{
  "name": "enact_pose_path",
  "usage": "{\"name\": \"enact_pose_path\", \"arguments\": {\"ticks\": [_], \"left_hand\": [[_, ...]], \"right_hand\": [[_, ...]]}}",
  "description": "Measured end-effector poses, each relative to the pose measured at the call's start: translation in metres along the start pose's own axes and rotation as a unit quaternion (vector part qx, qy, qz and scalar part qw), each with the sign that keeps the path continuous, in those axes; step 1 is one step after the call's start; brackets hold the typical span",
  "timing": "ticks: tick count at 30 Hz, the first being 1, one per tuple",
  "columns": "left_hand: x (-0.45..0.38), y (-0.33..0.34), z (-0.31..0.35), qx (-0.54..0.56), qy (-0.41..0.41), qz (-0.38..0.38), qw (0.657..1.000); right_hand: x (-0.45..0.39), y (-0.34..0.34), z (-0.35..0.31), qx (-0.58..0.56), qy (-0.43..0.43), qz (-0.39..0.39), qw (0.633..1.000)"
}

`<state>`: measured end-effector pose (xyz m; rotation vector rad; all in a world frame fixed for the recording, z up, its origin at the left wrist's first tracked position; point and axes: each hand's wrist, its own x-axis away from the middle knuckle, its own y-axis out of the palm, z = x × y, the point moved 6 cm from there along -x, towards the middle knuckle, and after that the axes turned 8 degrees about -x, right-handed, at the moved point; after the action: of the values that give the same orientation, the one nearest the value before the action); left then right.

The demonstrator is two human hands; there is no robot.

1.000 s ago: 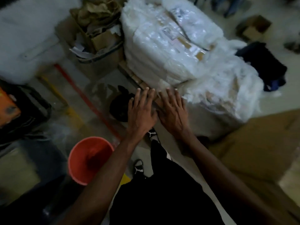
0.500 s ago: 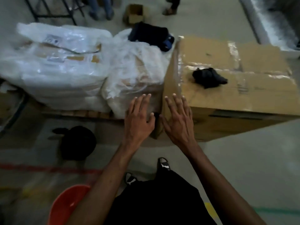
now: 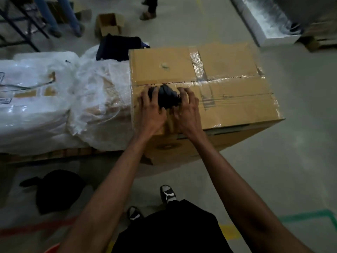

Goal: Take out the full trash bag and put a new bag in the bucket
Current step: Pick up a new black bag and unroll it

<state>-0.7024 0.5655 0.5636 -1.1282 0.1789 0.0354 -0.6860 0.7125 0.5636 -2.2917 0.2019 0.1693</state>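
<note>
Hands: we have both on the crumpled black bag (image 3: 166, 96), which sits on top of the taped cardboard box (image 3: 228, 70).
Left hand (image 3: 152, 111): our fingers curl over the bag's left end, grasping it.
Right hand (image 3: 187, 109): our fingers close on its right end, grasping it too.
Bag: a dark bundled wad; we see its long axis run left to right between our hands, roughly along the box's tape seam. Which end is its mouth we cannot tell.
Box: it stands on the floor, its left side touching a plastic-wrapped bundle (image 3: 98, 99).
Full trash bag (image 3: 56, 190): a knotted black sack lies on the floor at lower left, well apart from the box.
Bucket (image 3: 52, 249): only an orange sliver of rim shows at the bottom edge, left of our legs.
</note>
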Motion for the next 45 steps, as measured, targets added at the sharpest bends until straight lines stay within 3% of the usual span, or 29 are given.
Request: {"name": "enact_pose_path", "arguments": {"ticks": [3,8,10,14,16,17,19,22,27,32,36,40,45], "left_hand": [[-0.018,0.012,0.002,-0.135,0.046,-0.049,0.988],[-0.034,0.013,0.005,-0.203,0.098,-0.011,0.974],[-0.035,0.012,0.005,-0.207,0.114,-0.022,0.971],[-0.016,-0.015,0.003,-0.021,0.035,-0.02,0.999],[0.009,-0.031,-0.008,0.143,-0.04,0.0,0.989],[0.025,-0.036,-0.016,0.239,-0.081,0.003,0.968],[0.062,-0.039,-0.031,0.417,-0.163,-0.001,0.894],[0.118,-0.039,-0.061,0.564,-0.276,0.029,0.777],[0.213,-0.06,-0.113,0.611,-0.365,0.139,0.688],[0.312,-0.083,-0.151,0.529,-0.415,0.244,0.698],[0.399,-0.099,-0.183,0.543,-0.453,0.309,0.636],[0.487,-0.109,-0.209,0.614,-0.456,0.363,0.532],[0.587,-0.111,-0.233,0.666,-0.457,0.435,0.399]], "right_hand": [[-0.021,0.012,0.009,0.023,-0.023,-0.043,0.999],[-0.025,0.016,0.016,0.006,-0.025,-0.059,0.998],[-0.025,0.01,0.015,-0.075,-0.028,-0.057,0.995],[-0.023,-0.019,0.004,-0.342,0.028,-0.035,0.939],[-0.012,-0.021,-0.01,-0.42,0.081,-0.083,0.9],[-0.003,-0.015,-0.021,-0.432,0.098,-0.135,0.886],[0.022,0.006,-0.046,-0.454,0.089,-0.247,0.851],[0.056,0.044,-0.084,-0.475,0.061,-0.34,0.809],[0.119,0.107,-0.135,-0.418,0.024,-0.429,0.8],[0.198,0.159,-0.183,-0.381,-0.007,-0.539,0.751],[0.266,0.191,-0.221,-0.373,-0.024,-0.59,0.716],[0.344,0.218,-0.26,-0.37,-0.014,-0.618,0.693],[0.443,0.252,-0.292,-0.363,0.046,-0.698,0.616]]}}
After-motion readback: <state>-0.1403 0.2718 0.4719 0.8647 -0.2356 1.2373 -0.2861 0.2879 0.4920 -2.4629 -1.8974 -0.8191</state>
